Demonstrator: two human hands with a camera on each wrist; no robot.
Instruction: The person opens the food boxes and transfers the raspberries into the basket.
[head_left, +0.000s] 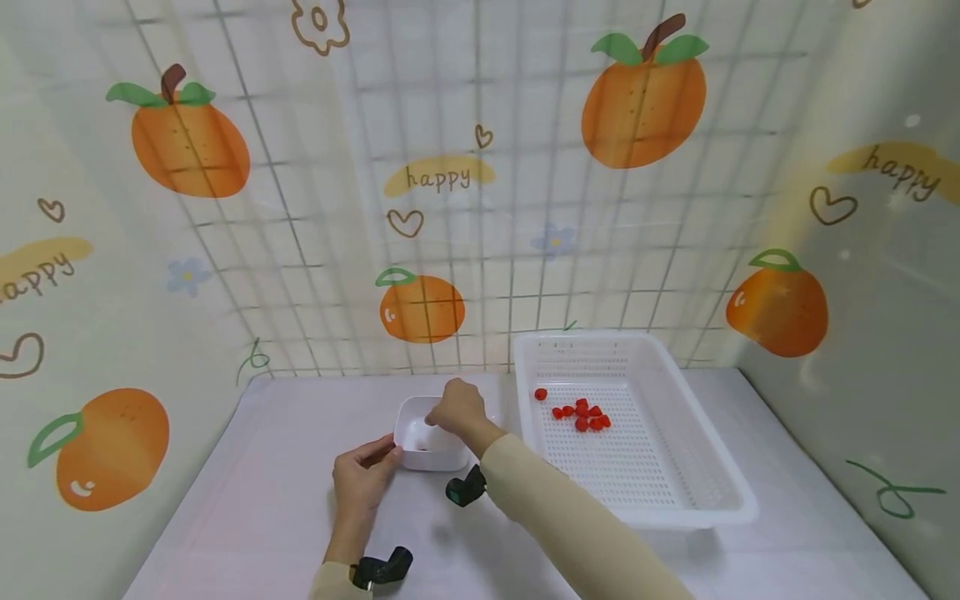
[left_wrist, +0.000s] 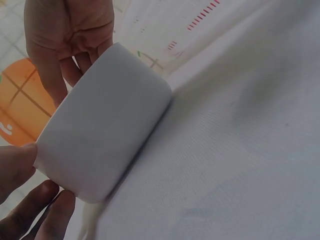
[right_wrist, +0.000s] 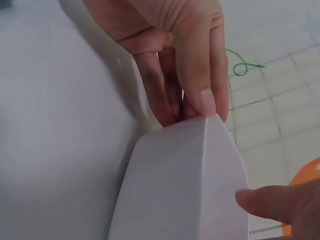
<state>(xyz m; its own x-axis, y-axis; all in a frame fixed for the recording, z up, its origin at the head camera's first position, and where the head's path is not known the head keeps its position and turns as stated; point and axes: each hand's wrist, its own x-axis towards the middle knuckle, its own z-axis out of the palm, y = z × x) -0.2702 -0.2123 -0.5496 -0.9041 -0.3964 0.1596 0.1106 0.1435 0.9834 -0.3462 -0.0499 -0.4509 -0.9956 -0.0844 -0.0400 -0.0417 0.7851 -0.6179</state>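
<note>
A small white square bowl (head_left: pixel 435 460) with rounded corners stands on the table. My left hand (head_left: pixel 363 483) pinches its left corner, the thumb at the rim and the fingers against the outer wall, as the right wrist view shows. My right hand (head_left: pixel 459 407) reaches over the bowl from the right with its fingers down inside. In the left wrist view, the bowl's wall (left_wrist: pixel 107 120) hides those fingertips, and I cannot tell whether they hold anything. A small dark reddish spot shows low inside the bowl in the head view.
Right of the bowl stands a large white perforated basket (head_left: pixel 637 487). Several small red berry-like pieces (head_left: pixel 582 411) lie in its left part, with one red piece (head_left: pixel 541 394) apart. A white cloth covers the table (head_left: pixel 262 483). Behind hangs a printed curtain (head_left: pixel 517 250) over a grid.
</note>
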